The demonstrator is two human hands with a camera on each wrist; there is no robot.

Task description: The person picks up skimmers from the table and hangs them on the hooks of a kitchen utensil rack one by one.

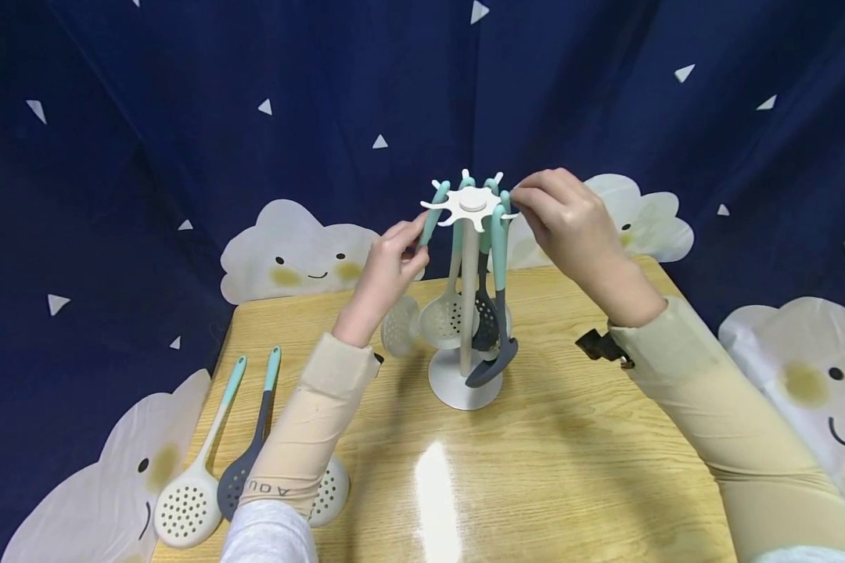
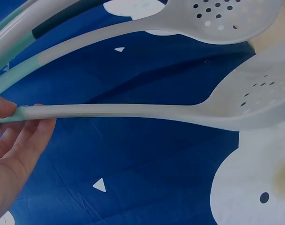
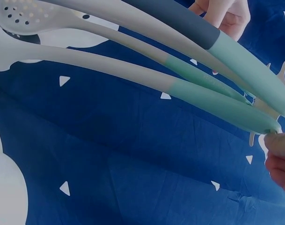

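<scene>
A white rack (image 1: 473, 202) with hooked arms stands on a round base, holding several mint-handled utensils. At its left, my left hand (image 1: 392, 270) pinches the mint handle of a white slotted spoon (image 2: 133, 111), whose perforated head hangs down. The spoon's handle top is at one of the rack's arms. My right hand (image 1: 570, 227) is at the rack's right side, thumb and fingers pinching the handle end of a white-stemmed utensil (image 3: 217, 105); its head is mostly cut off. In front of that hangs a dark grey utensil (image 1: 500, 313) with a curved head.
On the wooden table (image 1: 570, 469), to the left, lie a white skimmer (image 1: 188, 508), a dark slotted utensil (image 1: 235, 477) and a white perforated head (image 1: 332, 493) partly behind my left forearm. A dark blue curtain (image 1: 366, 78) with cloud shapes hangs behind.
</scene>
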